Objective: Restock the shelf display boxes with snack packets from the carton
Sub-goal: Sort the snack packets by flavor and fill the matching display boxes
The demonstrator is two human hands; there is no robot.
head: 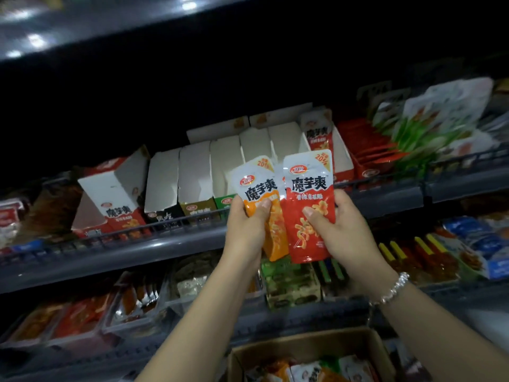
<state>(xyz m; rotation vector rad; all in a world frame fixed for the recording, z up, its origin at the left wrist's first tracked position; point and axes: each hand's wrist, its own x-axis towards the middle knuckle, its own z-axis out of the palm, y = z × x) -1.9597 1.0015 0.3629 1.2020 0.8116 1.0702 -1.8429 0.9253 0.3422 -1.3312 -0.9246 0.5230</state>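
My left hand (246,224) grips an orange snack packet (260,186) held upright in front of the middle shelf. My right hand (344,230) grips a red snack packet (307,194) right beside it, the two packets overlapping slightly. Behind them stands a row of white display boxes (192,177) on the shelf, most showing bare white insides; one box at the right holds a red packet (319,133). The brown carton (311,343) with several loose packets sits at the bottom edge, below my arms.
A tilted red-fronted display box (110,194) leans at the left of the row. A grey shelf rail (137,244) runs along the front. Green and white packets (429,125) fill the shelf's right side. The lower shelf holds trays of packaged snacks (82,312).
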